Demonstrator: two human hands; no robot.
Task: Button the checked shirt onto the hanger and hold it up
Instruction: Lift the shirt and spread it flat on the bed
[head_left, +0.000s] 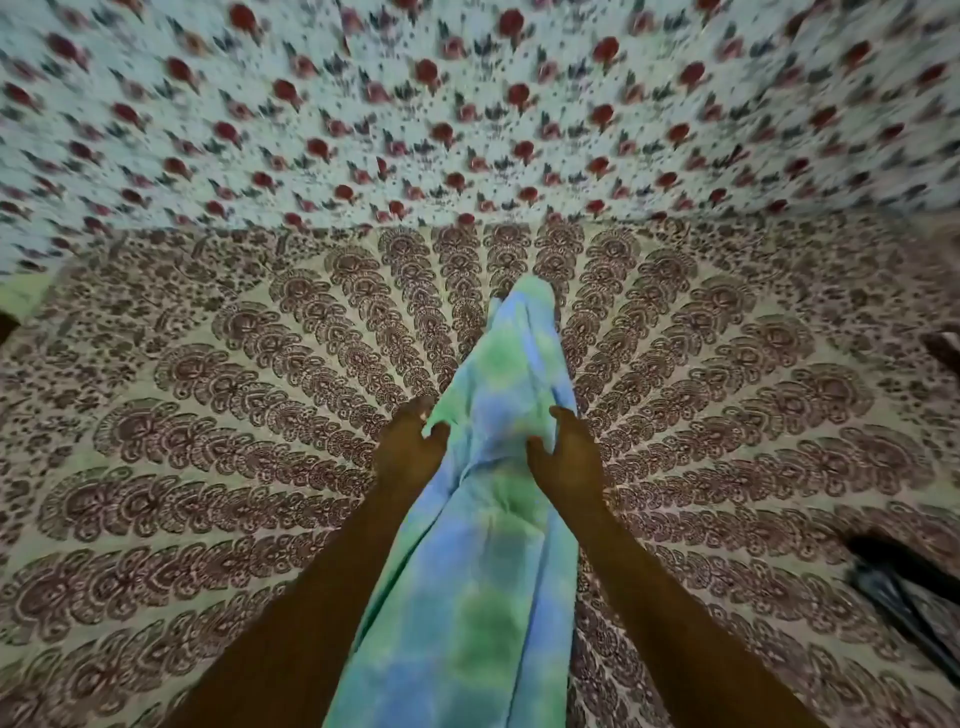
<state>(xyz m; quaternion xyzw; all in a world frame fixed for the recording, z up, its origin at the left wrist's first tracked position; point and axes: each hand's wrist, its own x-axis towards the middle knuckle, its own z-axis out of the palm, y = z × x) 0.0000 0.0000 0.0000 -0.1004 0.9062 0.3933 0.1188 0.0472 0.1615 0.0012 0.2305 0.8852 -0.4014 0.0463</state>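
A blue and green checked shirt (483, 545) hangs in a long narrow bundle down the middle of the view, blurred. Its far end (524, 306) tapers above the bedspread. My left hand (408, 449) grips the shirt's left edge, thumb over the cloth. On the opposite edge, at the same height, my right hand (563, 454) grips with fingers curled into the fabric. Both forearms reach in from the bottom. No hanger shows; cloth may hide it.
A brown and cream patterned bedspread (208, 467) covers the surface below. Behind it hangs a pale cloth with red flowers (467, 104). A dark object (904, 597) lies at the right edge, another dark shape (943, 348) higher up.
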